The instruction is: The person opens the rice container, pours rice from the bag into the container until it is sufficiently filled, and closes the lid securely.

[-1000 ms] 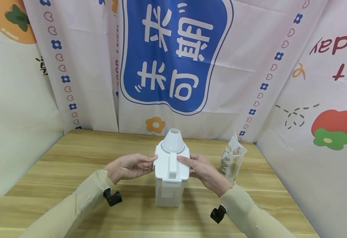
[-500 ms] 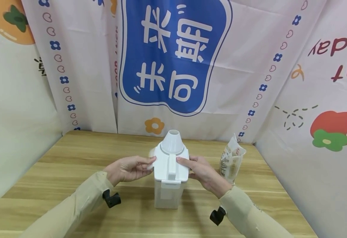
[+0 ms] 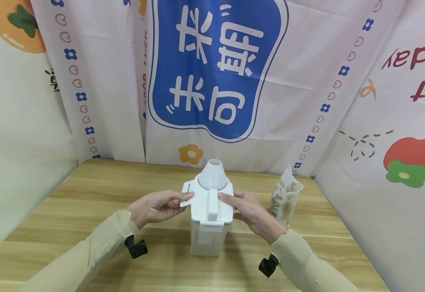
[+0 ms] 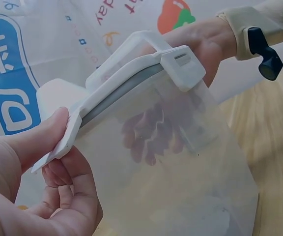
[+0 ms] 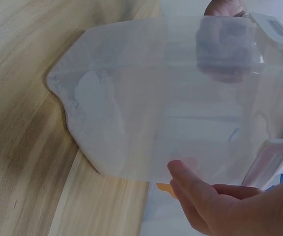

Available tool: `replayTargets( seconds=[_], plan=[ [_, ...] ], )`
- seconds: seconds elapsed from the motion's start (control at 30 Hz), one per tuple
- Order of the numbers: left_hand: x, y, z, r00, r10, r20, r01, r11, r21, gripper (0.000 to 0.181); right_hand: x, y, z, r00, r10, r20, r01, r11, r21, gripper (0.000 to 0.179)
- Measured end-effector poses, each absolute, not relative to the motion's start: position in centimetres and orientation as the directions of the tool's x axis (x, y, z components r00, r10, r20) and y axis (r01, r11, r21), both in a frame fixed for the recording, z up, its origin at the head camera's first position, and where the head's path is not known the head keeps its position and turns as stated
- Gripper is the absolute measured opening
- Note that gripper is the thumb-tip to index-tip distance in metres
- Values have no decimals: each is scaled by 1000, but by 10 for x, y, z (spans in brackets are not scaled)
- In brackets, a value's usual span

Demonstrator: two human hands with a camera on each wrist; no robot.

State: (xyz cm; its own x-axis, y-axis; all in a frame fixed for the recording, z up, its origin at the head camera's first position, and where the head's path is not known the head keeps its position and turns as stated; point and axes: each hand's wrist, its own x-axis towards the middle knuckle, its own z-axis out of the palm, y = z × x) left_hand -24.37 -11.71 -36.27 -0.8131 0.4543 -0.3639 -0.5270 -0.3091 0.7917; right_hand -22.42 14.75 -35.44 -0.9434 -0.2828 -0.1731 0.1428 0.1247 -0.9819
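Note:
A tall, translucent storage container (image 3: pixel 206 245) stands upright on the table in the head view. Its white lid (image 3: pixel 200 209) has a cone-shaped spout (image 3: pixel 213 175), a raised handle and a front latch (image 4: pixel 183 68). My left hand (image 3: pixel 158 207) pinches the left side latch (image 3: pixel 186 188), which sticks out sideways from the lid. On the other side my right hand (image 3: pixel 253 211) holds the container, thumb on the lid beside the handle. Its fingers (image 5: pixel 195 184) lie against the wall below the right side latch (image 5: pixel 269 160) in the right wrist view.
To the right of the container a printed, partly see-through bag (image 3: pixel 285 198) stands upright near the back of the wooden table (image 3: pixel 106 178). Printed cloth hangings (image 3: pixel 117 101) close off the back and both sides.
The left side latch has swung up and outward from the lid, with my left thumb and fingers on it. My right hand and the container stay in place.

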Motion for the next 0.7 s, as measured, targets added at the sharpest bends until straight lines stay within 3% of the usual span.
replayTargets(
  seconds=[0.7],
  plan=[
    [-237,-116,-362,-854,401,-331,-460,-287,840,25,-224,148,-353,-940,-280,-196,174,103,-979,48]
  ],
)
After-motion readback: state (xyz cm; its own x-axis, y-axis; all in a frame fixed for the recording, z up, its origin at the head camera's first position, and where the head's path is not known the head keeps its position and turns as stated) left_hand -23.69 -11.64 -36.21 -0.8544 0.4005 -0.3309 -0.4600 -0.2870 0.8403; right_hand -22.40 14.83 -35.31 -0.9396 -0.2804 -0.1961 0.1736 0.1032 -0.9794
